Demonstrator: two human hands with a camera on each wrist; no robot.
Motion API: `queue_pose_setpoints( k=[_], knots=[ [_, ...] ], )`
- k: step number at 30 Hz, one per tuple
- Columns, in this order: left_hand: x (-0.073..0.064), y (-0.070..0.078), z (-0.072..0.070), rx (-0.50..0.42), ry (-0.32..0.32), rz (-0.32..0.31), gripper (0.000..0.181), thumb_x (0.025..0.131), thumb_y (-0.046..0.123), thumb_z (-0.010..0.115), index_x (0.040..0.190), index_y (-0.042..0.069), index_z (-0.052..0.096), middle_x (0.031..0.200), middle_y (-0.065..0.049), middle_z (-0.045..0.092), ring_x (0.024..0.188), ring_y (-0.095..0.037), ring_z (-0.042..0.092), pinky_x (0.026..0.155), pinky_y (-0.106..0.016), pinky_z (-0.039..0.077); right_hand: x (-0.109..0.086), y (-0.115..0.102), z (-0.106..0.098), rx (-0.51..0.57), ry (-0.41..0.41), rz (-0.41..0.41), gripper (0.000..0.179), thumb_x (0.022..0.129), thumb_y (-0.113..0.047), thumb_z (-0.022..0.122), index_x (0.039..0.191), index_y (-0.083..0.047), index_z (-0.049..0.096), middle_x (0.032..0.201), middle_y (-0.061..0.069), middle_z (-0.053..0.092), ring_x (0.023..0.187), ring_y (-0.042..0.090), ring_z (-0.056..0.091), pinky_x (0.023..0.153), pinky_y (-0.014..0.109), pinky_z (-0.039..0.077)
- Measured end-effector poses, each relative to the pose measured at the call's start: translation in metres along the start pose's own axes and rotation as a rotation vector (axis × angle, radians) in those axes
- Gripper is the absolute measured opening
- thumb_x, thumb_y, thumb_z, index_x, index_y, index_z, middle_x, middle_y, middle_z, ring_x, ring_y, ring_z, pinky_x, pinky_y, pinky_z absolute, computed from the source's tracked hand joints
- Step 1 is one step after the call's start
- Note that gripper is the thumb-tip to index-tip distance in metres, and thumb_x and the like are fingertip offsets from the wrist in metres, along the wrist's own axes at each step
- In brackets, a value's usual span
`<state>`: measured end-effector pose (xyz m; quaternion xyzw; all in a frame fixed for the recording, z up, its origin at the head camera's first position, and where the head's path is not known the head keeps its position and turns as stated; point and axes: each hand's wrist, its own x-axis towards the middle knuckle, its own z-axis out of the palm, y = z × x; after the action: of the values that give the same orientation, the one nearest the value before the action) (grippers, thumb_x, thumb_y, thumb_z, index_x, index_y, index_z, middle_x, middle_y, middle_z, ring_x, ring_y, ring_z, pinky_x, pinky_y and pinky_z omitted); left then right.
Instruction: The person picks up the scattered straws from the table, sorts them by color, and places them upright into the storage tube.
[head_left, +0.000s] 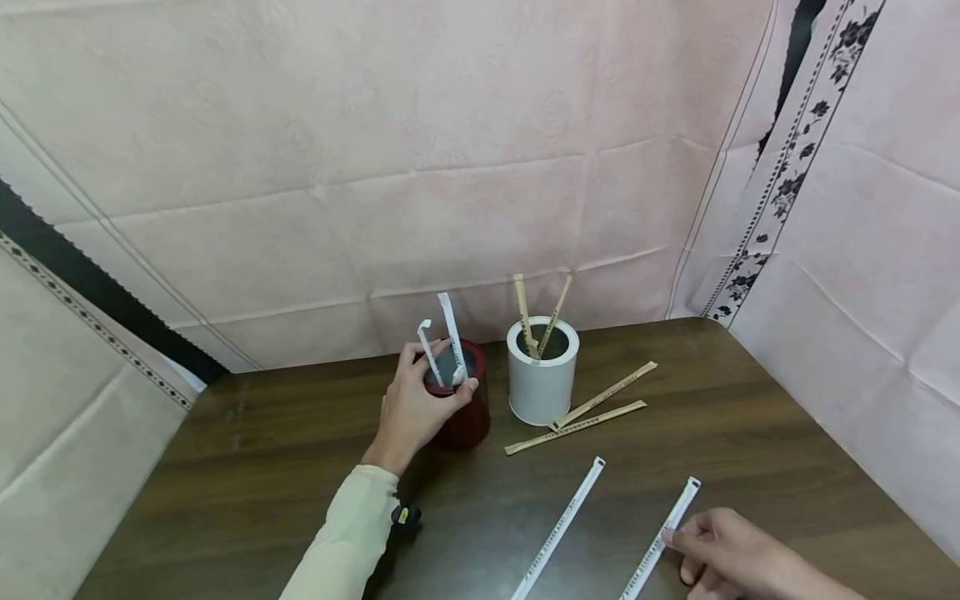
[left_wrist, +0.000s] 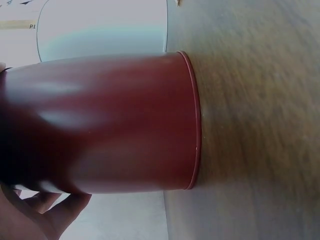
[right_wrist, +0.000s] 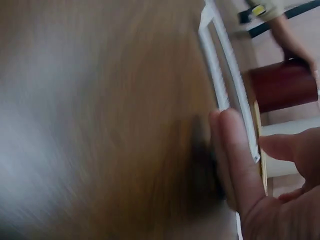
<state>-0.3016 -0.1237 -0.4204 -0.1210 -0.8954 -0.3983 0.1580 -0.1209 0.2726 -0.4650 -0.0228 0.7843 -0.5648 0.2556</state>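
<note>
At the back of the table my left hand (head_left: 422, 408) grips the upper part of a dark red cup (left_wrist: 115, 125), with the thumb at its rim. Two white printed paper strips (head_left: 452, 325) stand in this cup, one bent at its top. At the front right, my right hand (head_left: 723, 554) has its fingertips at a long white strip (head_left: 645, 571) with black print. The right wrist view shows a gap between the thumb (right_wrist: 280, 147) and the extended fingers (right_wrist: 237, 150), which hide part of that strip. Another white strip (head_left: 558, 529) lies to its left.
Right of the red cup stands a white cup (head_left: 538, 387) with two tan printed strips (head_left: 522, 308) in it. Two more tan strips (head_left: 600, 421) lie crossed by its base. Pale cloth (head_left: 375, 125) hangs behind and beside the brown wooden table (head_left: 262, 475).
</note>
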Motion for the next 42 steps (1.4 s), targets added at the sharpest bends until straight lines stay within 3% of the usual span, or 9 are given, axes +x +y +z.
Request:
queue_pose_setpoints(
  k=[3,5,13,16,20,25,30,35,42],
  knots=[
    [0.0,0.0,0.0,-0.004,0.005,0.003,0.07,0.086,0.062,0.078,0.148,0.033,0.061,0.137,0.006,0.046,0.117,-0.031,0.065,0.093,-0.061,0.055,0.012,-0.008,0.004,-0.133,0.103,0.036,0.036,0.107,-0.031,0.062,0.088,-0.001,0.062,0.065,0.005,0.065,0.051,0.011,0.068,0.052,0.032,0.059],
    [0.0,0.002,0.001,-0.011,-0.003,0.007,0.07,0.087,0.062,0.077,0.148,0.033,0.061,0.137,0.006,0.046,0.117,-0.031,0.065,0.093,-0.06,0.055,0.02,-0.012,0.006,-0.213,0.159,0.034,0.034,0.105,-0.027,0.065,0.084,-0.002,0.061,0.06,0.007,0.064,0.046,0.012,0.066,0.049,0.035,0.059],
    [-0.001,0.003,0.001,-0.006,0.011,-0.014,0.068,0.087,0.062,0.077,0.147,0.036,0.062,0.133,0.007,0.048,0.118,-0.029,0.063,0.091,-0.06,0.054,0.043,-0.024,0.018,-0.376,0.258,-0.022,0.028,0.093,-0.006,0.064,0.065,-0.003,0.058,0.051,0.005,0.06,0.041,0.017,0.065,0.045,0.036,0.057],
    [-0.001,0.004,0.0,-0.003,0.008,-0.02,0.068,0.086,0.061,0.077,0.147,0.035,0.062,0.134,0.008,0.047,0.119,-0.029,0.063,0.093,-0.061,0.053,0.048,-0.026,0.019,-0.366,0.259,-0.033,0.023,0.089,-0.004,0.062,0.066,-0.003,0.058,0.051,0.005,0.061,0.042,0.016,0.066,0.046,0.035,0.057],
    [0.0,0.006,0.001,-0.004,-0.003,-0.019,0.069,0.087,0.062,0.077,0.148,0.034,0.062,0.134,0.007,0.047,0.118,-0.03,0.063,0.094,-0.061,0.053,0.052,-0.034,0.013,-0.218,0.214,-0.075,0.015,0.095,-0.002,0.058,0.081,0.001,0.06,0.061,0.007,0.064,0.049,0.016,0.067,0.052,0.037,0.06],
    [0.0,0.006,0.004,-0.005,-0.009,-0.026,0.07,0.086,0.063,0.077,0.148,0.036,0.061,0.135,0.006,0.046,0.119,-0.03,0.062,0.095,-0.06,0.052,0.049,-0.067,0.004,-0.065,0.216,-0.217,0.011,0.102,0.001,0.054,0.105,0.011,0.057,0.081,0.01,0.066,0.063,0.024,0.071,0.061,0.041,0.063],
    [-0.002,0.004,0.004,-0.008,-0.006,-0.038,0.07,0.086,0.063,0.078,0.148,0.036,0.061,0.135,0.006,0.046,0.119,-0.029,0.061,0.096,-0.06,0.052,0.04,-0.129,0.001,-0.084,0.347,-0.406,0.019,0.105,-0.002,0.059,0.119,0.01,0.055,0.098,0.018,0.07,0.073,0.027,0.076,0.068,0.04,0.064],
    [-0.003,0.002,0.001,-0.02,0.003,-0.035,0.069,0.086,0.061,0.078,0.148,0.035,0.061,0.136,0.007,0.047,0.119,-0.029,0.062,0.095,-0.058,0.053,0.035,-0.193,0.002,-0.122,0.45,-0.628,0.023,0.107,-0.004,0.058,0.125,0.009,0.054,0.109,0.021,0.069,0.083,0.021,0.078,0.076,0.037,0.063],
    [-0.007,0.005,0.0,-0.031,0.012,-0.03,0.067,0.085,0.06,0.08,0.146,0.037,0.062,0.135,0.009,0.047,0.12,-0.028,0.062,0.094,-0.059,0.051,0.05,-0.258,0.021,0.033,0.534,-0.942,0.021,0.106,0.002,0.057,0.125,0.011,0.052,0.114,0.019,0.064,0.094,0.022,0.076,0.082,0.037,0.062]
  ],
)
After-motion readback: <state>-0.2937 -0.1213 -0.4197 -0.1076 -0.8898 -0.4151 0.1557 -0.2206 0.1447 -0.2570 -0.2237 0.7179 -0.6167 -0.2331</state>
